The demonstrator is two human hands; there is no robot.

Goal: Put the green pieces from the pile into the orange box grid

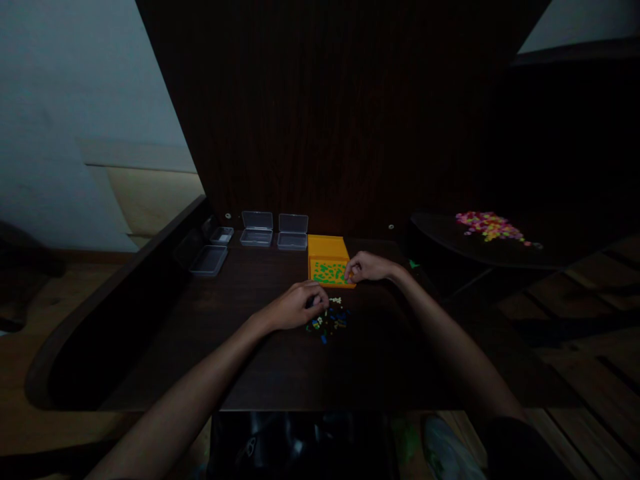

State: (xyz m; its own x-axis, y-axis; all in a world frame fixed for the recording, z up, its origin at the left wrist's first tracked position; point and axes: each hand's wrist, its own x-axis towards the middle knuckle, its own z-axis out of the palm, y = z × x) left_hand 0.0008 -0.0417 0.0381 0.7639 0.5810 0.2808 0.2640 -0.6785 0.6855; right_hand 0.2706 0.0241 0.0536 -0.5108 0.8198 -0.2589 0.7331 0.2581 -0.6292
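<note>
A yellow box (327, 247) stands with its lid up on the dark tabletop, many small green pieces (327, 272) spread over its bottom. My right hand (367, 267) reaches over the box's right side, its fingertips pinched down among the green pieces. My left hand (300, 305) is just in front of the box, fingers curled and closed at the edge of a loose pile of small pieces (336, 321) in blue, green and pale colours. Whatever either hand pinches is too small and dark to make out.
Two clear plastic boxes, one (257, 237) left of the other (293, 240), stand lidded-up along the back panel. Another clear box (209, 260) and a smaller one (222, 235) sit further left. Bright pink and yellow pieces (493, 227) lie on a side surface at right.
</note>
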